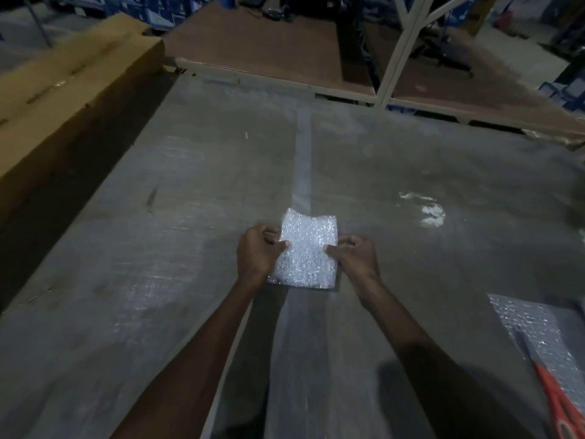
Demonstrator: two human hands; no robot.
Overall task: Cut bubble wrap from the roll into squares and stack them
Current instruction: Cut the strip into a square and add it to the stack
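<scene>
We held a bubble wrap square (pixel 308 248) between our hands, above the grey counter (pixel 158 217). Our left hand (pixel 258 253) pinched its left edge and our right hand (pixel 354 256) its right edge. Orange-handled scissors (pixel 557 403) lay on more bubble wrap (pixel 531 331) well to the right.

The light is dim and cool. A grey worktop (pixel 158 248) fills most of the view, its surface scuffed, with a pale stripe (pixel 303 153) running down its middle and a shiny patch (pixel 430 210) towards its right side. Along the worktop's left edge lies a long cardboard box (pixel 63 90). Beyond the far edge stands a brown shelf board (pixel 253 42) on a white metal frame (pixel 402 49). Blue boxes (pixel 152 7) are stacked behind at far left, over a grey floor (pixel 522 52).
</scene>
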